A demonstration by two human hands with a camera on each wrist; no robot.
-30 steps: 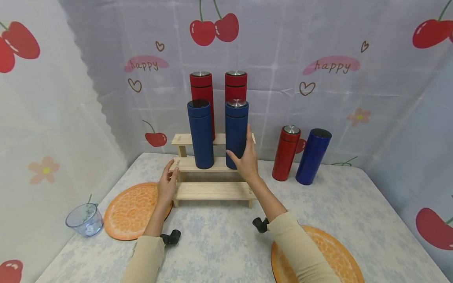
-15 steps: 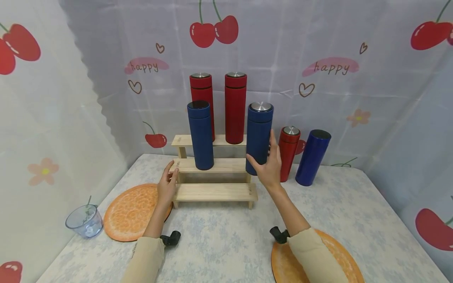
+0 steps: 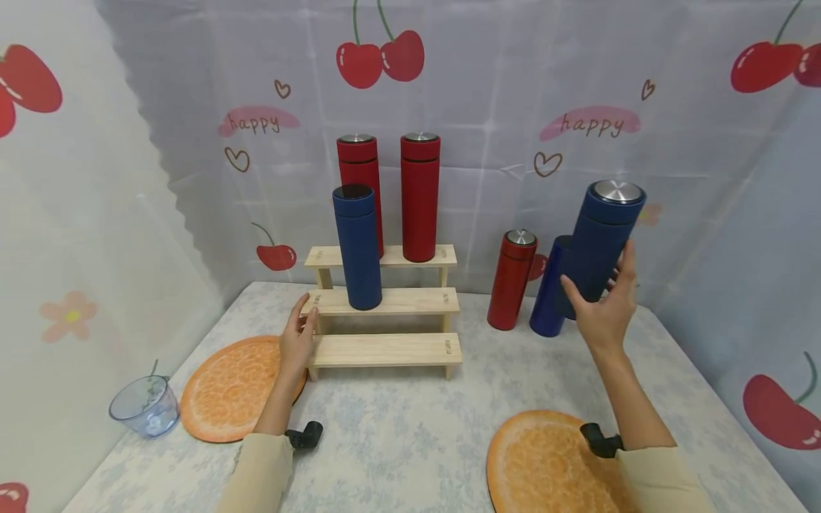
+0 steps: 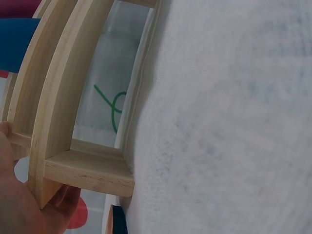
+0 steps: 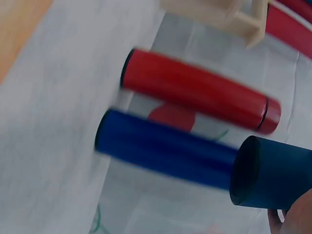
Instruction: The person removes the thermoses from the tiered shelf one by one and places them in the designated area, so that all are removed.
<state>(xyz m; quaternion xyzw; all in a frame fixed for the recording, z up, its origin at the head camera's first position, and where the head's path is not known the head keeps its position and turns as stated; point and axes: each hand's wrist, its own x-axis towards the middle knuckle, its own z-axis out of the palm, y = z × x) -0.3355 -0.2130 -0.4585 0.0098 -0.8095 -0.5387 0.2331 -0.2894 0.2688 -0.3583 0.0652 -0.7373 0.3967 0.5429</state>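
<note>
My right hand (image 3: pixel 606 313) grips a dark blue thermos (image 3: pixel 603 235) with a steel-topped lid, held up in the air and tilted slightly. In the right wrist view the dark base of this blue thermos (image 5: pixel 273 173) shows. At the left end of a three-step wooden shelf (image 3: pixel 388 349), my left hand (image 3: pixel 298 338) holds the edge; the left wrist view shows its fingers (image 4: pixel 63 204) around the wood. Another blue thermos (image 3: pixel 359 249), black-topped, stands on the middle step. Two red thermoses, one left (image 3: pixel 360 167) and one right (image 3: pixel 420 199), stand on the top step.
Right of the shelf stand a red thermos (image 3: pixel 512 281) and a shiny blue thermos (image 3: pixel 549 296), partly hidden behind the held one. Round orange mats lie at left (image 3: pixel 224 388) and front right (image 3: pixel 545 463). A clear cup (image 3: pixel 146 406) stands at far left.
My right hand has lifted the steel-topped blue thermos off the middle step and carried it right, past the standing red one. The left hand stays at the shelf's end.
</note>
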